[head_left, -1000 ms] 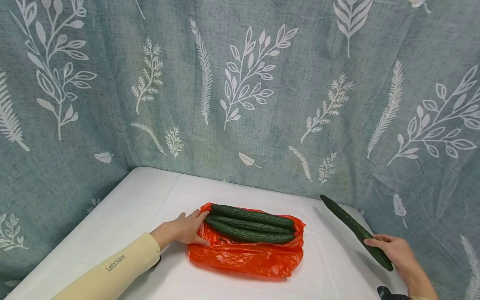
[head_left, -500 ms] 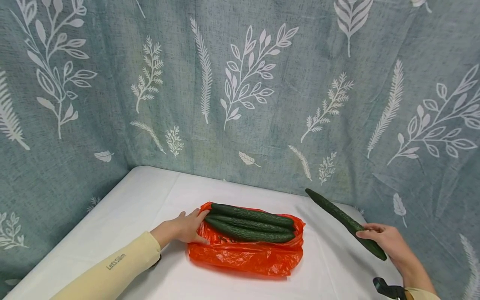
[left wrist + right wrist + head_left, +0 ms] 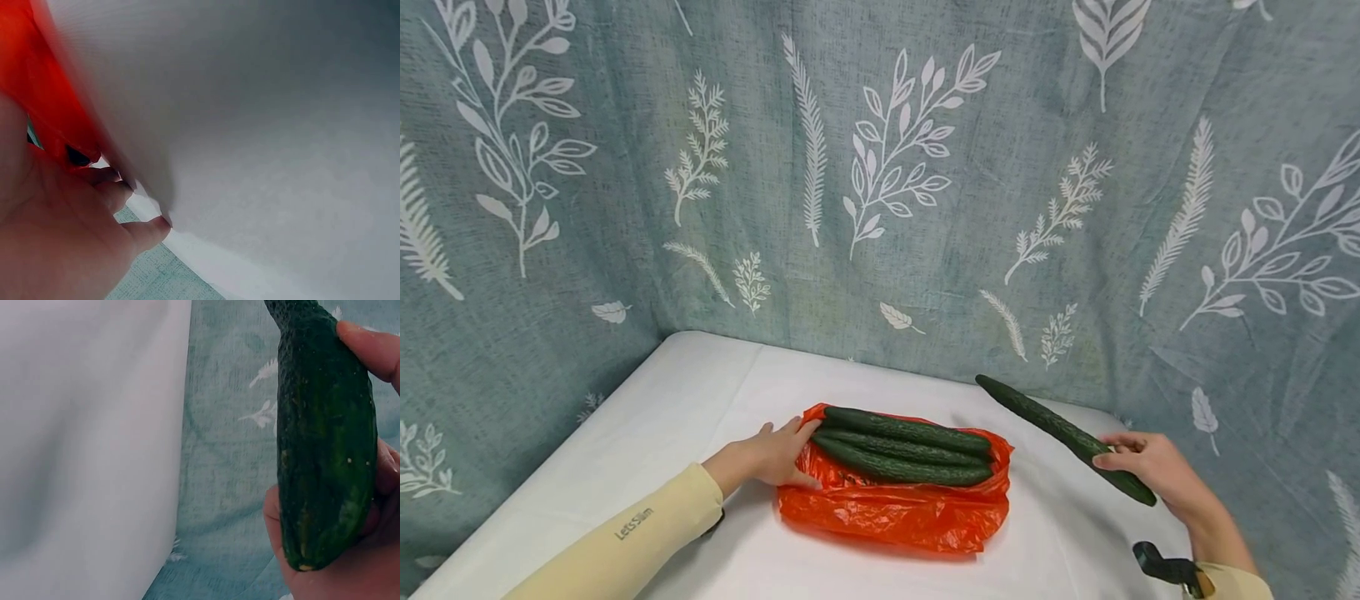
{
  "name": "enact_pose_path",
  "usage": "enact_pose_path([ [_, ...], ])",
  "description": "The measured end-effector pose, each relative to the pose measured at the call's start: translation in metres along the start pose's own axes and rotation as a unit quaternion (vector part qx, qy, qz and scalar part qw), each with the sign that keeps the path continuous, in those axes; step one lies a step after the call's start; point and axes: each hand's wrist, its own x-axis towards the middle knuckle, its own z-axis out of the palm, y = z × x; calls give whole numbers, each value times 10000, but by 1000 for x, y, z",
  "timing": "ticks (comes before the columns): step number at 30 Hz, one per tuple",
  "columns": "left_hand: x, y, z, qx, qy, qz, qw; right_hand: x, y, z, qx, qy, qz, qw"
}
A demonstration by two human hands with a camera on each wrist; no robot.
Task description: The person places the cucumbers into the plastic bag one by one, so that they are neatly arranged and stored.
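Note:
A dark green cucumber (image 3: pixel 1037 414) hangs over the right part of the table, tilted with its far tip up and to the left. My right hand (image 3: pixel 1157 471) grips it near its lower end; the right wrist view shows the thumb and fingers around the cucumber (image 3: pixel 325 444). In the head view, a red plastic bag (image 3: pixel 887 521) lies mid-table with its mouth spread wide. Three cucumbers (image 3: pixel 910 452) lie side by side in it. My left hand (image 3: pixel 767 454) rests against the bag's left end, fingers spread and fairly straight. Its fingers (image 3: pixel 150 234) show beside the red plastic in the left wrist view.
A white cloth covers the table (image 3: pixel 715 379). Blue-green curtains (image 3: pixel 760 167) with white leaf prints stand close behind it and at both sides. A dark strap device (image 3: pixel 1165 567) sits on my right wrist.
My right hand has carried its cucumber leftward and slightly up, closer to the bag. The left hand and the bag with its three cucumbers have stayed in place.

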Motion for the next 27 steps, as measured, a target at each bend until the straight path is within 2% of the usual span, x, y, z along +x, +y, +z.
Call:
enact_pose_path([
  [10,-1,1,-1,-45,7,20,10000,2,-29,10,29,-237,-605,9979],
  [17,-1,1,-1,-54,-16,8,10000,8,-50,22,165,-347,-807,9960],
  [27,1,0,-1,-21,-44,-10,10000,23,-75,40,281,-736,-1413,9868],
])
